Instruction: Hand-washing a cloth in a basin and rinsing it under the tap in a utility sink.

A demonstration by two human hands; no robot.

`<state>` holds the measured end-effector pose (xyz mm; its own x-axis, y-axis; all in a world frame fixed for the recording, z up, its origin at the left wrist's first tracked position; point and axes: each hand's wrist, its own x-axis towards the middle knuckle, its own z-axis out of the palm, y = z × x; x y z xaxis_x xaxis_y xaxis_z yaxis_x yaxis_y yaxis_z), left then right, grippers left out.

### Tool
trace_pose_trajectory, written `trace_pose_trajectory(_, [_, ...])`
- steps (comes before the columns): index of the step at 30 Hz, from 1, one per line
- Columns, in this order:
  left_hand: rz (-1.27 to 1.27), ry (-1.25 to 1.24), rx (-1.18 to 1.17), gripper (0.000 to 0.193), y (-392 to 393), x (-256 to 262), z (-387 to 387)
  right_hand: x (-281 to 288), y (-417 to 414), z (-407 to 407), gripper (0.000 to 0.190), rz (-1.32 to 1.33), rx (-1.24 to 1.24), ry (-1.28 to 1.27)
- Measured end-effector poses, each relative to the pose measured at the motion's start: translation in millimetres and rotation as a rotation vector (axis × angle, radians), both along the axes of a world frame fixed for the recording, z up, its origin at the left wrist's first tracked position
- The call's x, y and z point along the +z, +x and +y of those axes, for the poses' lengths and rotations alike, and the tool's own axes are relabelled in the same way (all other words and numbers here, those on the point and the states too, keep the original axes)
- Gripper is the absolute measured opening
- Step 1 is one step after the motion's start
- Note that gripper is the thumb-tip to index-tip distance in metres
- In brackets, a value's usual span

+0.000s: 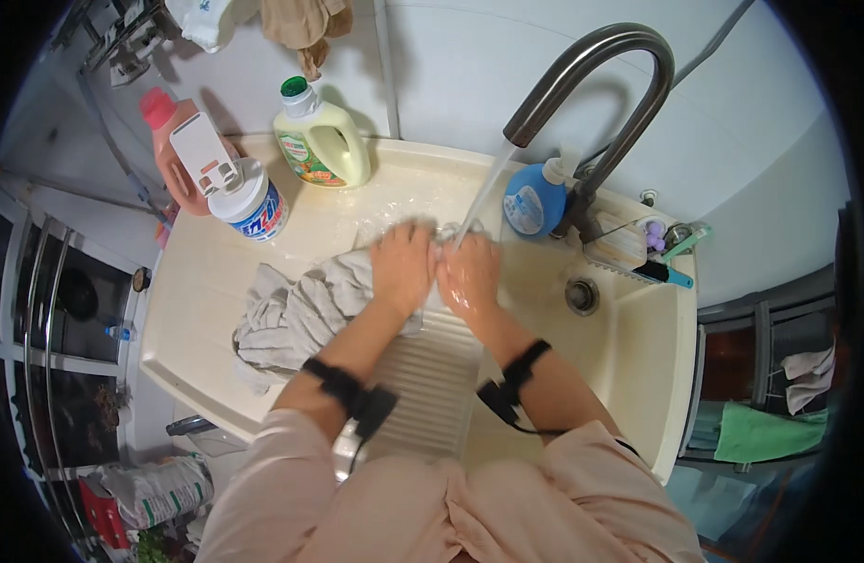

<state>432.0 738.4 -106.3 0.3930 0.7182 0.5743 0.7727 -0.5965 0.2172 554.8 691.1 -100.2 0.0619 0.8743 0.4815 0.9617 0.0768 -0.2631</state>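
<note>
My left hand (402, 266) and my right hand (469, 271) are side by side, knuckles up and fingers curled, above the top of a ribbed washboard (432, 383). A stream of water (485, 191) from the curved metal faucet (604, 42) runs onto my right hand, which is wet and shiny. A whitish bit of wet material (467, 226) shows just beyond my right fingers. What lies under both hands is mostly hidden, and the hands are slightly blurred. A crumpled grey-beige cloth (302, 313) is bunched beside my left hand and forearm.
The cream sink (615, 366) has a drain (582, 295) at right. A blue pump bottle (534, 200) stands by the faucet, near a soap dish (618, 239) and a brush (663, 273). On the left ledge are a yellow detergent bottle (344, 151), a white tub (252, 207) and a pink bottle (175, 151).
</note>
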Motion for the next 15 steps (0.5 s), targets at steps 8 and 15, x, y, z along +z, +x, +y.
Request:
trace_pose_trajectory(8, [0.17, -0.452, -0.147, 0.019, 6, 8, 8, -6, 14, 10, 0.018, 0.063, -0.025, -0.194])
trace_pose_trajectory(15, [0.059, -0.202, -0.111, 0.024, -13, 17, -34, -13, 11, -39, 0.017, 0.039, 0.102, 0.191])
